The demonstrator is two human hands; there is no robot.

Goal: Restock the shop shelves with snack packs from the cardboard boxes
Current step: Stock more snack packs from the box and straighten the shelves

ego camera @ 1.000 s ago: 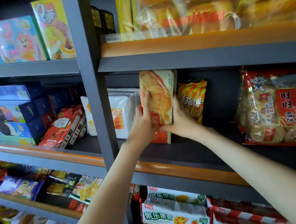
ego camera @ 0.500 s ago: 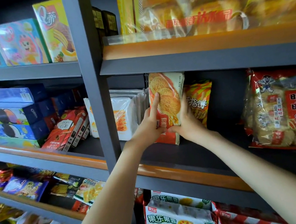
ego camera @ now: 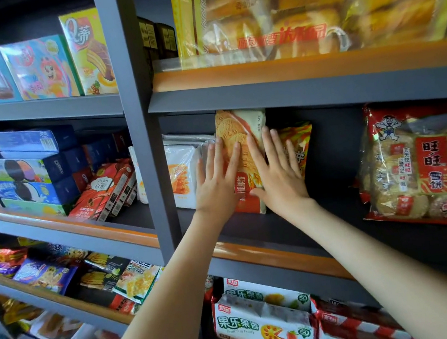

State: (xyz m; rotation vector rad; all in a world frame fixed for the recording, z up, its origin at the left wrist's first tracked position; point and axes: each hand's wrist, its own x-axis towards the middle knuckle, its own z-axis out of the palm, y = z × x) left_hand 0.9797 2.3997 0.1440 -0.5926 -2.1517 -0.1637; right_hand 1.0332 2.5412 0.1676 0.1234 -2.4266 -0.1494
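A tall biscuit pack (ego camera: 240, 130), cream and orange with round biscuits printed on it, stands upright on the dark middle shelf (ego camera: 282, 232). My left hand (ego camera: 218, 181) lies flat against its left half, fingers straight and spread. My right hand (ego camera: 277, 173) lies flat against its right half, fingers straight, partly covering an orange-yellow snack bag (ego camera: 302, 141) just to the right. White snack packs (ego camera: 183, 171) stand directly to the left of the biscuit pack. No cardboard box is in view.
A grey upright post (ego camera: 146, 151) divides the shelving. A big red rice-cracker bag (ego camera: 426, 165) stands at the right of the same shelf, with bare shelf between. Bread bags (ego camera: 308, 4) fill the shelf above; boxed and bagged snacks fill the left bay and lower shelves.
Both hands let go of the biscuit pack's sides and now press flat on its front. The pack has gone deeper onto the shelf and stands straighter.
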